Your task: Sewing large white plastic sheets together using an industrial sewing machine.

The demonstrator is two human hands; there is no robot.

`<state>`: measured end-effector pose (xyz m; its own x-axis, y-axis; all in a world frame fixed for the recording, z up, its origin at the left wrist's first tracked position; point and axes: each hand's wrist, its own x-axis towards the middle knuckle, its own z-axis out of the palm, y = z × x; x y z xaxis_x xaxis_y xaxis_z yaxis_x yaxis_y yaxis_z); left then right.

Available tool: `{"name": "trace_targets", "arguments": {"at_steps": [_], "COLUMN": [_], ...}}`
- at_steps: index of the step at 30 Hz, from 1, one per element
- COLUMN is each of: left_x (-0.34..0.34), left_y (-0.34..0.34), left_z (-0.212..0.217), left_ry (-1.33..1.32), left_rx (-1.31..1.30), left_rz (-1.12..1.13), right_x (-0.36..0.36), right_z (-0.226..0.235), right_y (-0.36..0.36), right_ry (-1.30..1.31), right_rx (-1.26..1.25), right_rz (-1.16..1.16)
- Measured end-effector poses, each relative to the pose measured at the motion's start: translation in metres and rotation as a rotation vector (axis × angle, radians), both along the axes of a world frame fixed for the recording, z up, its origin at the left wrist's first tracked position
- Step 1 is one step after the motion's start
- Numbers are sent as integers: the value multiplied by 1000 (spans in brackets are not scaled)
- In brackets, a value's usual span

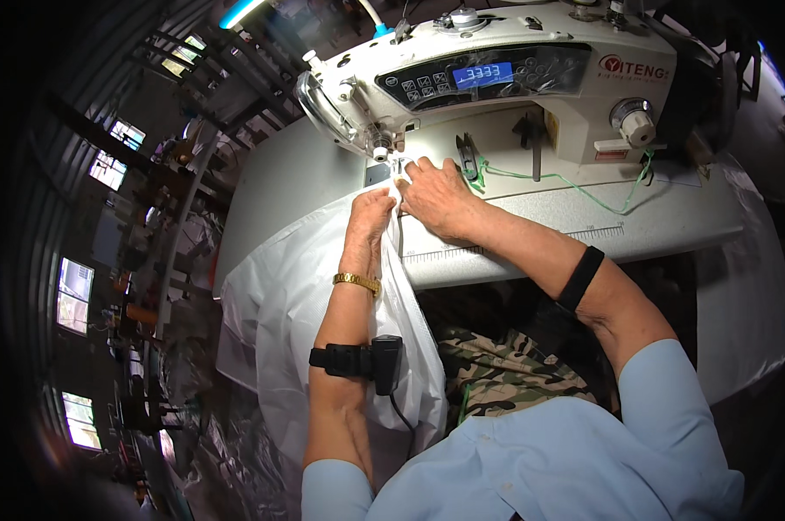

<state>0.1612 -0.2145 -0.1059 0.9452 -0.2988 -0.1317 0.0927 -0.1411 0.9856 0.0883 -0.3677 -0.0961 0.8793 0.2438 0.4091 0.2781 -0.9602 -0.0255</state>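
Note:
White fabric (301, 260) hangs over the front left of the sewing machine table and down toward my lap. My left hand (371, 213) pinches the fabric's edge just in front of the presser foot (398, 167). Close beside it, my right hand (440, 198) bends over the same edge, fingertips right by the foot; its thumb and index finger press together on the cloth. The white sewing machine (531, 52) stands over both hands, its lit display facing me. Exactly how the cloth lies under the needle is hidden by my fingers.
Thread snips (467, 158) lie on the machine bed right of my right hand, with green cord (575, 181) running to the handwheel (633, 122). A ruler scale (601, 232) marks the table's front edge. A lamp (240, 12) shines at upper left.

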Motion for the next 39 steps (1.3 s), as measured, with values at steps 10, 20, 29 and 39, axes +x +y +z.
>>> {"name": "trace_targets", "arguments": {"at_steps": [10,20,29,39], "left_x": [-6,-33,-17,-16], "left_y": [2,-2,0,-8], "left_z": [2,20,14,13], "left_ry": [-73,-599,-650,-648], "left_rx": [60,703,727,730], "left_rz": [-47,-33,-36,-19], "right_x": [5,7,7,10], "right_z": [20,20,17,2], "right_y": [1,2,7,1], "right_ry": [136,199,167,29], "right_rx": [-95,-74,-24,-19], "right_rz": [2,-41,-14,-32]}}
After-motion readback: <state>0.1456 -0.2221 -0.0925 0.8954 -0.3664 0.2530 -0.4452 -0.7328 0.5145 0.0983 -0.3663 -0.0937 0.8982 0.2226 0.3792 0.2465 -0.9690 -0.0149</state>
